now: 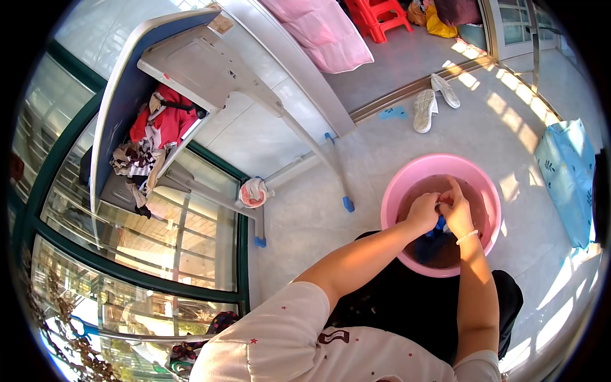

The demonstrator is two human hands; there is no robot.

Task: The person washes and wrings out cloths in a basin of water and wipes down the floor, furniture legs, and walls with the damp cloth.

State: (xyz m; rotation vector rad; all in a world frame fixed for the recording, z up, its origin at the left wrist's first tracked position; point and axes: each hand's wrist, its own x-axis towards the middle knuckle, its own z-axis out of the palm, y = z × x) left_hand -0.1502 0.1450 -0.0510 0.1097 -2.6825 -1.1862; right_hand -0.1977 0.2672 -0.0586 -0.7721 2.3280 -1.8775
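A pink basin point(391, 197) of murky, brownish water stands on the floor in front of my knees. Over it, my left hand point(422, 212) and my right hand point(456, 211) meet, their fingers closed together. A blue cloth point(439, 227) hangs from between them, its darker lower part in the water. One finger of my right hand points outward, and a pale bracelet point(468, 237) circles that wrist. The exact grip of the fingertips is partly hidden.
At the left, a desk point(184, 67) with an open shelf holds a clothes pile point(162, 124). White shoes point(424, 111) stand near the doorway track. A blue patterned bag point(566, 181) is at the right. A red stool point(380, 19) stands beyond the doorway.
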